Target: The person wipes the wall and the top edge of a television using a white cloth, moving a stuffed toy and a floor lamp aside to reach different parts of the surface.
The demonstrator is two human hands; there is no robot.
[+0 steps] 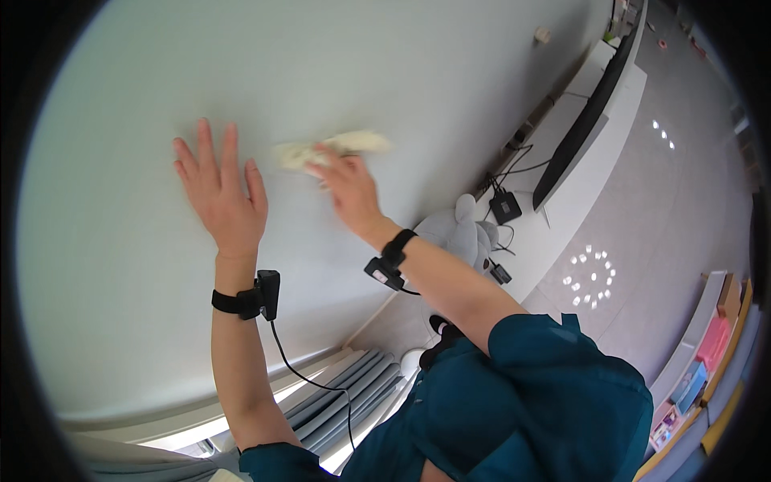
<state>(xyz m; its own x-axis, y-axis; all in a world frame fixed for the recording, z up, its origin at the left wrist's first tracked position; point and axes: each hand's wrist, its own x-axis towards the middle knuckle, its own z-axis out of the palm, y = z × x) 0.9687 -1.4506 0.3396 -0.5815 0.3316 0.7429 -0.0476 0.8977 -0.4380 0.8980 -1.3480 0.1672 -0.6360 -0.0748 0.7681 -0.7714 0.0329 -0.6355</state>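
Before me rises a pale painted wall (150, 337). My left hand (223, 193) lies against it with fingers spread, holding nothing. To its right, my right hand (349, 187) presses a pale yellow cloth (361, 141) to the wall; cloth and fingertips are blurred. The cloth is bunched under the fingers, its ends sticking out on both sides. Each wrist carries a black strap with a small black device and a cable.
At right, a white TV cabinet (566, 241) bears a flat-screen television (578, 132), a black box (505, 208) and cables. A grey plush toy (449, 232) sits beside it. Grey curtains (349, 403) hang below. A round white fitting (542, 34) projects from the wall.
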